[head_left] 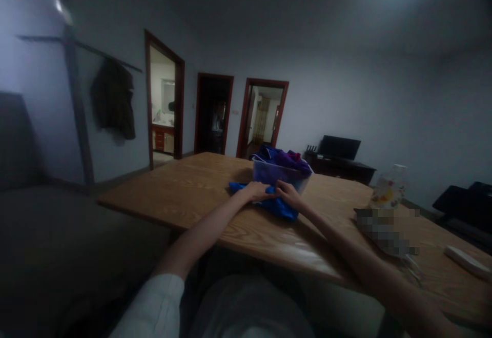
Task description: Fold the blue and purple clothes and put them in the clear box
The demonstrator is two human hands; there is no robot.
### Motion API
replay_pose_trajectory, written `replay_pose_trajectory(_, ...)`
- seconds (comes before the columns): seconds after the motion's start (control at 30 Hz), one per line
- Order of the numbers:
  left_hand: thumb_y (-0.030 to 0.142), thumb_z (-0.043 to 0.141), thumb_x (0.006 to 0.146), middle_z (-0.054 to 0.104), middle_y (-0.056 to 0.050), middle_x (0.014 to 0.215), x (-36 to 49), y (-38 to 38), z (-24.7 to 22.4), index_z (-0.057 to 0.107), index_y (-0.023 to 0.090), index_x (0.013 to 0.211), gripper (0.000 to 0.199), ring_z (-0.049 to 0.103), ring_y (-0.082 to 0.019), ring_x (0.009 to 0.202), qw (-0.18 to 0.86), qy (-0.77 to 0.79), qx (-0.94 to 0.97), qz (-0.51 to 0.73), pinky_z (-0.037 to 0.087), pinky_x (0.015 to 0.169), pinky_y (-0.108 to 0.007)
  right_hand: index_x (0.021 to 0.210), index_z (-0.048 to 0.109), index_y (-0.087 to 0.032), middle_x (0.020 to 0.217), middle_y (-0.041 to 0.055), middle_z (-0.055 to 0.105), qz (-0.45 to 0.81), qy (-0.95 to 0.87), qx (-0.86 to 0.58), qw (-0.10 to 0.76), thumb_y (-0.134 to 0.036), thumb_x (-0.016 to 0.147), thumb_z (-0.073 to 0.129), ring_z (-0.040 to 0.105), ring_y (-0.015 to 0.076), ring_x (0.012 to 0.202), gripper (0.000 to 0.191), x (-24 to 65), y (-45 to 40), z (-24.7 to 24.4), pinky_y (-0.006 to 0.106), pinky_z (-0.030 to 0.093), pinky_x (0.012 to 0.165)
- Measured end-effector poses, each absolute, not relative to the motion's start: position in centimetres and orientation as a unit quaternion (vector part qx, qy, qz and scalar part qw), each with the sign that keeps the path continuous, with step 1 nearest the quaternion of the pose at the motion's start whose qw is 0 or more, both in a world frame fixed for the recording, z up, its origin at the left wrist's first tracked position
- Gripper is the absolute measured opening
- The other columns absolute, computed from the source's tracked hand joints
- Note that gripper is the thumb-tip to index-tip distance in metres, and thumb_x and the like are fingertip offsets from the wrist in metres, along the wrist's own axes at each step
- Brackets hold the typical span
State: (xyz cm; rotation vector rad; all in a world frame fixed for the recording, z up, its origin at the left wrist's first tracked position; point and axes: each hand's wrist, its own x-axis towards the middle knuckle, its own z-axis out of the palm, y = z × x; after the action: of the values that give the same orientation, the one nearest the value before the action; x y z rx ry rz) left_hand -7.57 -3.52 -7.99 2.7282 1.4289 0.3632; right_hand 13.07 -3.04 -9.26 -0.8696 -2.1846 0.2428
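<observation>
A bright blue cloth [282, 209] lies on the wooden table [172, 189], in front of a translucent plastic bin [274, 173]. Purple, dark blue and red fabric [282, 158] is heaped in the bin, above its rim. My left hand [257, 192] rests on the blue cloth, its fingers pointing right; whether they pinch it is too blurred to tell. Beside it, my right hand [287, 193] has its fingers closed on the same cloth near its upper edge. The two hands nearly meet.
At the right of the table stand a clear patterned jug [388, 189], a partly pixelated dark item [380, 230] and a white elongated object [467, 262]. A television [339, 147] is on a cabinet behind. A dark garment [114, 99] hangs at the left.
</observation>
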Motion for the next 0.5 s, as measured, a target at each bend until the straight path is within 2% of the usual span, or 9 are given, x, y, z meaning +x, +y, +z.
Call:
replay_pose_trajectory(0.3,0.082,0.027,0.092,0.074,-0.016,0.113,-6.6,-3.4,-8.7,0.068,0.02,0.115,0.078,0.07,-0.035,0.108,-0.046,0.434,0.89,0.132,0.052,0.094,-0.043,0.075,0.049,-0.021,0.071,-0.0009,0.054,0.081,-0.85,-0.348,0.387,-0.038,0.09,0.047,0.051,0.0163,0.067,0.023,13.3,-3.9,-9.1,0.025,0.04,0.061)
replay_pose_trajectory(0.5,0.08,0.024,0.093,0.072,-0.017,0.118,-6.2,-2.9,-8.5,0.062,0.02,0.128,0.08,0.068,-0.035,0.112,-0.019,0.462,0.879,0.118,0.051,0.094,-0.043,0.073,0.047,-0.022,0.069,-0.0013,0.052,0.1,-0.821,-0.354,0.436,-0.04,0.088,0.047,0.05,0.0169,0.067,0.024,13.4,-3.0,-9.2,0.026,0.04,0.061)
